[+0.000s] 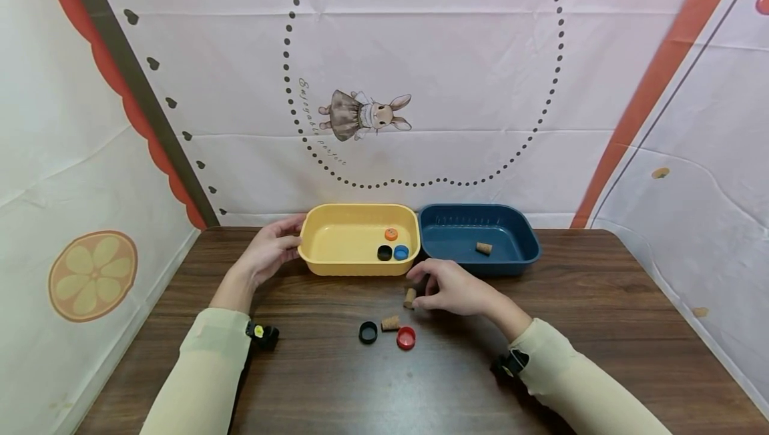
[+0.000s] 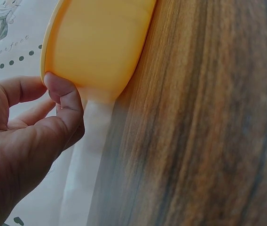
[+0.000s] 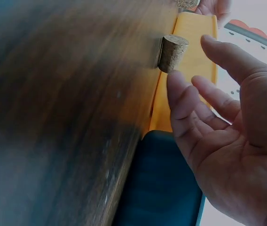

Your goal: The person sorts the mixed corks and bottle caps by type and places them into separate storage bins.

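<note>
My left hand (image 1: 272, 248) is at the left end of the yellow tray (image 1: 354, 268), pinching its rim (image 2: 53, 42) between thumb and finger. My right hand (image 1: 453, 288) reaches over the table in front of the trays, thumb and fingers spread apart. Beside its fingertips stands a cork (image 1: 410, 298), with a gap to the thumb in the right wrist view. Closer to the person lie another cork (image 1: 390, 323), a black bottle cap (image 1: 368, 332) and a red bottle cap (image 1: 406, 337).
Inside the yellow tray are an orange cap (image 1: 391, 234), a black cap (image 1: 384, 253) and a blue cap (image 1: 401, 252). A dark blue tray (image 1: 480, 267) adjoins it on the right, holding one cork (image 1: 483, 248). Behind both hangs a printed cloth (image 1: 468, 88) above the wooden table (image 1: 324, 381).
</note>
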